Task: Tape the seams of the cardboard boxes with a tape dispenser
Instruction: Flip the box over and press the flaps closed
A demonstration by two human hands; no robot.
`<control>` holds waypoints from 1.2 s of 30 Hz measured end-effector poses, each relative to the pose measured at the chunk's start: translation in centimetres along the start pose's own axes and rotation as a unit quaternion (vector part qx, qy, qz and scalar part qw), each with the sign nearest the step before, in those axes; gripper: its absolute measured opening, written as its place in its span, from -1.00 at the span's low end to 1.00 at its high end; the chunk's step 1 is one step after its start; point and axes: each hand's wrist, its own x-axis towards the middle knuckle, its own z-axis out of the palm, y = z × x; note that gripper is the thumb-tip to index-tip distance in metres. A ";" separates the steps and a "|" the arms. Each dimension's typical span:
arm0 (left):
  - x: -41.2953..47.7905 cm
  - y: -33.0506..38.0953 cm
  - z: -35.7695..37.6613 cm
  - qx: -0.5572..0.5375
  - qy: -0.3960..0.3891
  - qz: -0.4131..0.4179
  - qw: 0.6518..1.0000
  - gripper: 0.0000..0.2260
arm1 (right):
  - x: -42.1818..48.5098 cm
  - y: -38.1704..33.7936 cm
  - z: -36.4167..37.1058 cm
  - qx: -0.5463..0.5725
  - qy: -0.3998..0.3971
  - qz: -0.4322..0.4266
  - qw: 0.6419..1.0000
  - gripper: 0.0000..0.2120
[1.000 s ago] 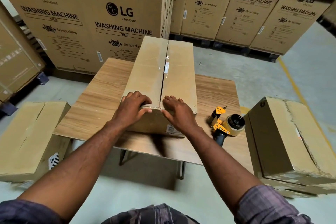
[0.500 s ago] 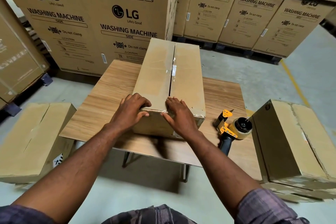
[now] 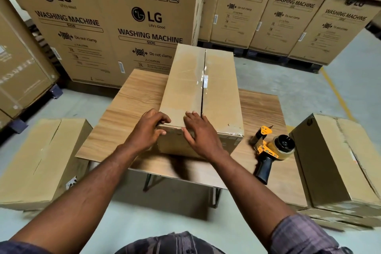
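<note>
1. Left hand [image 3: 147,131]: fingers curled over the near top edge of the cardboard box [image 3: 220,93], thumb against the near face. It grips that edge close to the box's near-left corner.
2. Right hand [image 3: 203,134]: fingers nearly straight and lying flat on the box top. The fingertips reach the near end of the seam [image 3: 203,88], and the thumb is spread onto the near face. It presses and does not clasp.
3. The two hands lie close together without touching.
4. The cardboard box stands on the wooden table [image 3: 123,113], long axis running away from the person. Both top flaps are down and meet along the centre seam.
5. A glossy strip of clear tape [image 3: 199,76] is visible over the seam. How far it runs toward the near edge cannot be told.
6. Tape dispenser [image 3: 272,148]: yellow body, black handle, roll mounted. It lies on the table to the right of the box, apart from it, with neither hand on it.
7. Left box [image 3: 39,161]: closed, on the floor beside the table.
8. Right box [image 3: 340,161]: closed, just beside the table's right edge, resting on more cardboard.
9. Washing-machine cartons [image 3: 144,27], printed "LG", stand in rows behind the table.
10. Grey floor [image 3: 288,76] with a yellow line [image 3: 336,93] at right.
</note>
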 end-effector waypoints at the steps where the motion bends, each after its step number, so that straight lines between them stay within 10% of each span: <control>1: -0.2 0.2 0.0 -0.019 0.014 -0.012 1.000 -0.53 | 0.1 -0.2 0.0 -0.003 -0.001 0.001 1.000 -0.60; 17: -3.0 2.2 3.9 -0.244 0.219 -0.282 0.902 -0.79 | 3.8 -6.5 2.7 0.002 -0.036 0.129 0.991 -0.27; 25: -4.5 1.0 5.9 -0.212 0.007 -0.309 0.927 -0.67 | 4.0 -8.1 3.9 -0.096 -0.067 0.169 0.979 -0.23; 28: -4.1 -0.1 4.5 -0.246 0.160 -0.366 0.883 -0.77 | 3.6 -7.8 3.6 -0.108 -0.084 0.135 0.981 -0.31; 31: -2.8 0.2 2.3 -0.270 0.241 -0.318 0.876 -0.75 | 3.0 -7.5 2.9 -0.102 -0.098 0.104 0.984 -0.21; 36: 0.4 1.5 0.7 -0.200 0.113 -0.156 0.961 -0.63 | 1.9 -6.8 3.7 -0.057 -0.029 0.096 0.993 -0.20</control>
